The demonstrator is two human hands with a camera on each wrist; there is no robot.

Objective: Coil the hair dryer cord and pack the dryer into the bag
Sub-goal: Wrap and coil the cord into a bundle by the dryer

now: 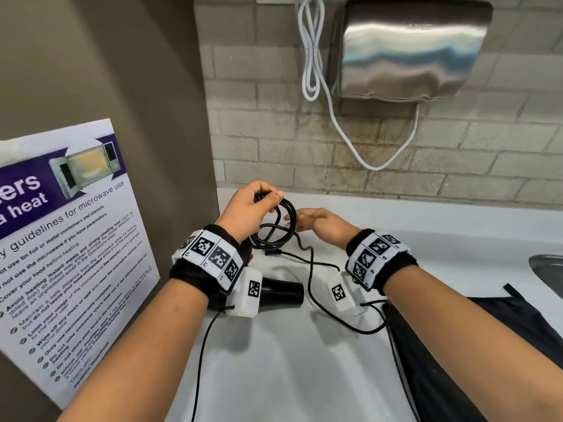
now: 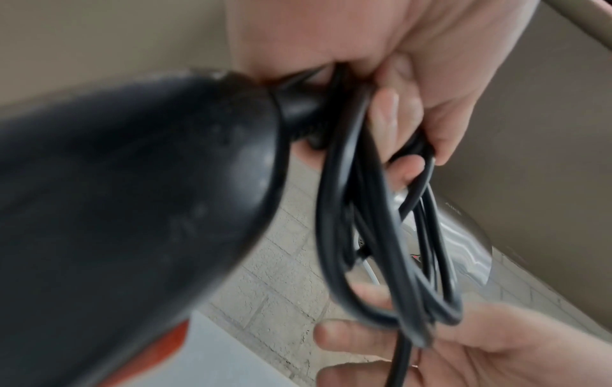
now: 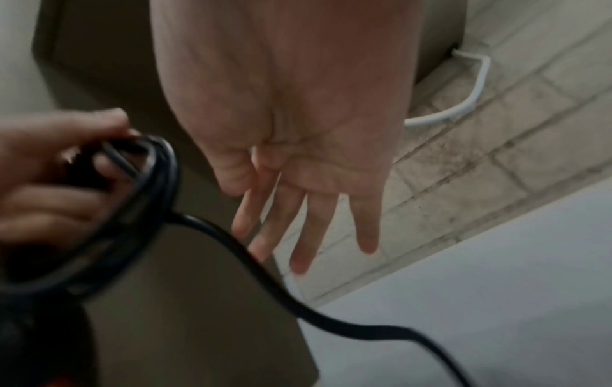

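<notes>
Your left hand [image 1: 248,208] grips the coiled cord [image 1: 281,226] at frame centre, loops hanging below it. Your right hand [image 1: 323,222] is open, fingers straight, just beside the loops. The dryer [image 1: 281,292] sits below your left wrist; the bag [image 1: 487,345] lies at lower right.

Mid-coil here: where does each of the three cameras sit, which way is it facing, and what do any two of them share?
Head: worn on the head, looking forward and down at the counter; both forearms, the left hand gripping the coiled cord, and the right hand show.
Left wrist: looks along the left hand at the cord loops and the hair dryer; right-hand fingertips appear below.
Right wrist: looks along the open right hand toward the tiled wall.
Shared: all three show the cord; all three also catch the wall hand dryer's white cable.
</notes>
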